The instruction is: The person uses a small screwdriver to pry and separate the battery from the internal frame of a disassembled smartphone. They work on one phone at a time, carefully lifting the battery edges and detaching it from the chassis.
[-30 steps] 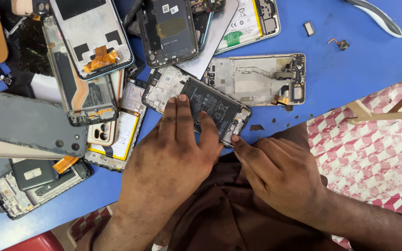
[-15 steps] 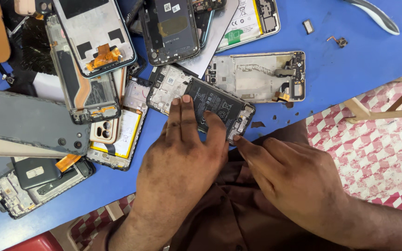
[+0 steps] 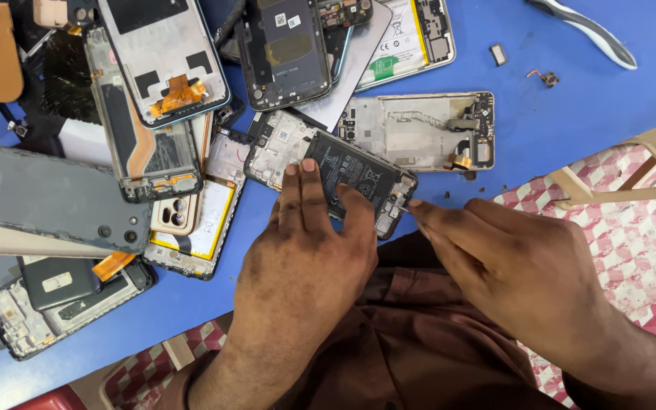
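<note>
**Bare Hands, Brown Cloth**

The person's 2 hands were bare, with no gloves, rings or watch to be seen. Dark smudges of grime marked the back of the left hand [image 3: 301,262], and the same dirt showed across the knuckles of the right hand [image 3: 514,266]. Both forearms were uncovered. Below them lay a brown garment [image 3: 427,349], soft, plain and creased into loose folds.

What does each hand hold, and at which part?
Left hand presses the opened phone by its battery. Right hand pinches a thin tool at the phone's lower end; the tool is barely visible.
</note>
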